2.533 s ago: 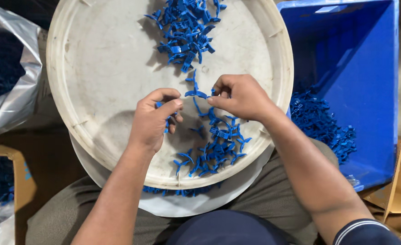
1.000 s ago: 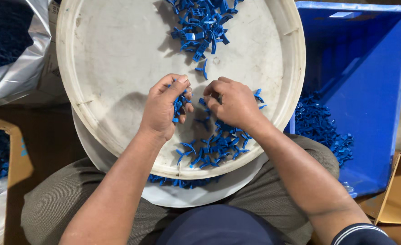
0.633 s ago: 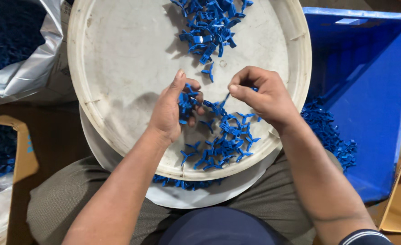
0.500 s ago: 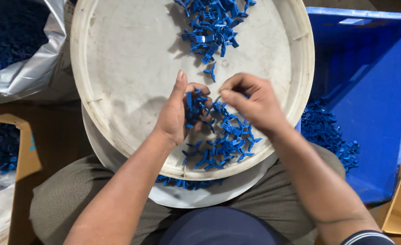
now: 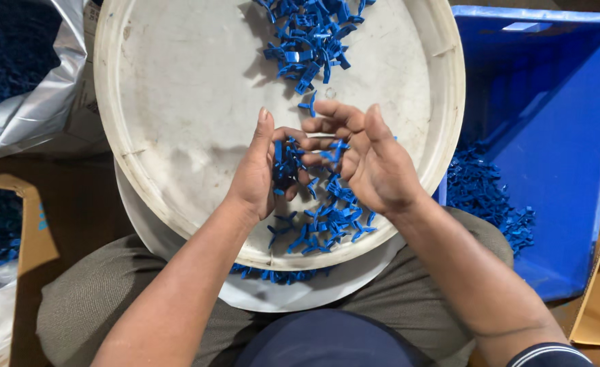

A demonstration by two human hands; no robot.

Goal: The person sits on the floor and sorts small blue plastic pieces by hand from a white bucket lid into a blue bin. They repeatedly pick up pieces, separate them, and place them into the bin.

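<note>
Resting across the seated person's lap, a round white tray (image 5: 177, 102) carries loose small blue plastic pieces (image 5: 327, 221), and the left hand (image 5: 262, 170) cups a clump while the right hand (image 5: 368, 160), fingers curled, pinches one piece—sorting seems underway, calling next for a careful pick.

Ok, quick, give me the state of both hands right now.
Left hand: cupped shut on a bunch of small blue plastic pieces.
Right hand: partly curled, fingertips pinching one blue piece.
</note>
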